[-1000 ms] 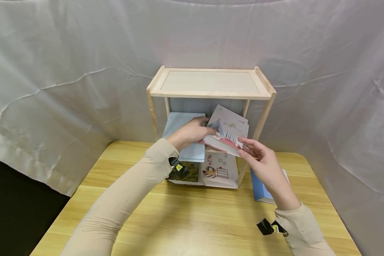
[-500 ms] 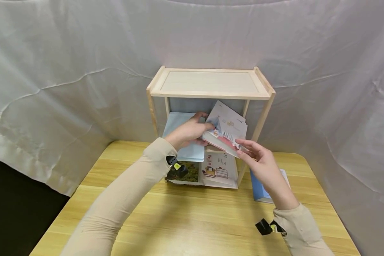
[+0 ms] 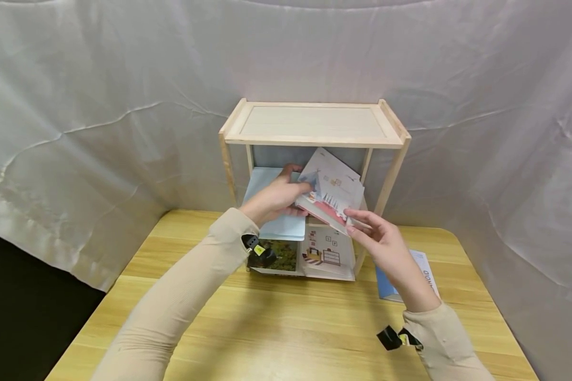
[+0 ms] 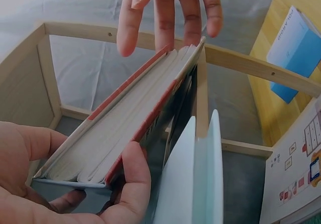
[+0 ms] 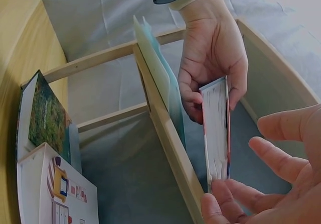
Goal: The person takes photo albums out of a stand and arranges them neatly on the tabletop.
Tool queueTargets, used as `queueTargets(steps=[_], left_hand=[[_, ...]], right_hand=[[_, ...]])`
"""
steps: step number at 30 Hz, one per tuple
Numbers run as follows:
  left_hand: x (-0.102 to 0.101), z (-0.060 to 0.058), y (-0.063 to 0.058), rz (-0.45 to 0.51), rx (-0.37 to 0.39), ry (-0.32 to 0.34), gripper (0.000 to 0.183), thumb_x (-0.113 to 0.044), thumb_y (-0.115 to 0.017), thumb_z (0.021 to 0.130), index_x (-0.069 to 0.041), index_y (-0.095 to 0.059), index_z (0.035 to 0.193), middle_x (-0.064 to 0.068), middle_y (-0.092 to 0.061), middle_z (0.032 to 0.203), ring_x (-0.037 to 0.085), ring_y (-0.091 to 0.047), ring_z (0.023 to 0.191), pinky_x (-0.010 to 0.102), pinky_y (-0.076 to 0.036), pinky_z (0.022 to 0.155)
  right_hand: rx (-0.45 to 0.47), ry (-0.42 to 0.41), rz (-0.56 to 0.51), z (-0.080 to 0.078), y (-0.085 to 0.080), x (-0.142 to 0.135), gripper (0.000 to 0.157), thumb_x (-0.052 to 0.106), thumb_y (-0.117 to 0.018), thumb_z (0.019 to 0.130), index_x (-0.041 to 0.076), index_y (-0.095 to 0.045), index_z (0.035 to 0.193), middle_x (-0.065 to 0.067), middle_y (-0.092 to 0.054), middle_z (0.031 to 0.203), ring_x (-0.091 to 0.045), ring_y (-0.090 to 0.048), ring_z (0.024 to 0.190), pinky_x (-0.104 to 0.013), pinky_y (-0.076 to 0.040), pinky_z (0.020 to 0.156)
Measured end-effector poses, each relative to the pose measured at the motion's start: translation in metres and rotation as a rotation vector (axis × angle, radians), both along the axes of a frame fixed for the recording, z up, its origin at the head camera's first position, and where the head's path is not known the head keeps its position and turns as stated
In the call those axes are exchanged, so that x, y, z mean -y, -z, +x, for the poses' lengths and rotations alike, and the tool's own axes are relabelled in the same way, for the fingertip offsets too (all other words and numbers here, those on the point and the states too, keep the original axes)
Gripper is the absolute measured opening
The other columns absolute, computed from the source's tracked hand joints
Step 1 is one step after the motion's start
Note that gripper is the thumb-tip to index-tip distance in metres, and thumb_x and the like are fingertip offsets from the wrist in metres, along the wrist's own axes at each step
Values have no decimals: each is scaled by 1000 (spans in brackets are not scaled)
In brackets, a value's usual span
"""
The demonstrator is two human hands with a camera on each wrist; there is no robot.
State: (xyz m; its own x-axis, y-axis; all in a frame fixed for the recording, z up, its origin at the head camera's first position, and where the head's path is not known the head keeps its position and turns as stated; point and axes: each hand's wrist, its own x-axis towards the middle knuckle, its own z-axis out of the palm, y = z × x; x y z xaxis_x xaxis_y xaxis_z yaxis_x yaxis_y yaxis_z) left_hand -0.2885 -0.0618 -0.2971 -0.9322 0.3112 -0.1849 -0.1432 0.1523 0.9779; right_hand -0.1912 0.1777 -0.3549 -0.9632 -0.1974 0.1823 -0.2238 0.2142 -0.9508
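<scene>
From my remote station, the head view looks from above the near side of the yellow wood-grain table [image 3: 276, 333], forward and down at the pale wooden tiered shelf [image 3: 310, 124]; it stands farthest off, covering both back corners of the tabletop. The small black left wrist camera [image 3: 263, 256] sits close in, rolled sideways, facing the shelf's right posts; the small black right wrist camera [image 3: 389, 337], also near, is rolled oppositely, facing the left posts. Both wrist views share the white-and-red hardcover book [image 4: 120, 116]. I find the blue-and-white rectangular item [image 4: 293, 50], by the table's right edge, in head and left wrist alike.
</scene>
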Motion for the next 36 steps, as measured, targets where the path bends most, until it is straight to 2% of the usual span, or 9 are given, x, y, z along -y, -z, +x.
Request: queueTargets(steps=[11, 19, 27, 29, 32, 36], left_hand=[[4, 5, 0, 35, -16, -37, 65, -11, -58, 108, -25, -26, 162, 27, -66, 131, 26, -73, 87, 34, -66, 70], [8, 10, -1, 54, -28, -33, 64, -11, -55, 109, -25, -24, 163, 25, -60, 138, 26, -73, 92, 35, -65, 70], [13, 14, 0, 58, -49, -22, 65, -12, -54, 110, -27, -22, 165, 24, -56, 143, 29, -73, 96, 36, -67, 74], [14, 15, 0, 67, -51, -22, 64, -12, -54, 110, -27, -23, 164, 23, -56, 144, 30, -74, 98, 37, -67, 75], [16, 17, 0, 84, -56, -24, 61, -11, -54, 110, -28, -25, 162, 23, -58, 142, 31, -74, 99, 37, -67, 75], [19, 21, 0, 86, -69, -17, 59, -11, -53, 111, -28, -25, 161, 23, -61, 137, 30, -74, 97, 35, -67, 75]], right_hand=[[-33, 38, 36, -3, 1, -3, 46, 18, -62, 110, 1, -55, 152, -24, -53, 158, -38, -52, 146, -6, -49, 99], [-18, 40, 33, -4, -1, -2, 46, 20, -63, 110, 0, -55, 151, -22, -55, 157, -34, -55, 142, -7, -49, 101], [4, 38, 22, -7, -3, -3, 46, 19, -63, 110, 0, -55, 151, -22, -55, 158, -9, -63, 127, -8, -52, 101], [7, 37, 19, -8, -4, -3, 46, 19, -63, 110, 0, -54, 151, -22, -55, 158, -13, -63, 129, -9, -52, 100], [14, 35, 14, -9, -4, -3, 50, 19, -63, 110, 0, -51, 154, -24, -52, 160, -27, -60, 138, -9, -53, 98], [32, 23, -12, -12, -4, -3, 58, 18, -61, 110, 0, -40, 161, -26, -43, 167, -40, -46, 153, -9, -53, 95]])
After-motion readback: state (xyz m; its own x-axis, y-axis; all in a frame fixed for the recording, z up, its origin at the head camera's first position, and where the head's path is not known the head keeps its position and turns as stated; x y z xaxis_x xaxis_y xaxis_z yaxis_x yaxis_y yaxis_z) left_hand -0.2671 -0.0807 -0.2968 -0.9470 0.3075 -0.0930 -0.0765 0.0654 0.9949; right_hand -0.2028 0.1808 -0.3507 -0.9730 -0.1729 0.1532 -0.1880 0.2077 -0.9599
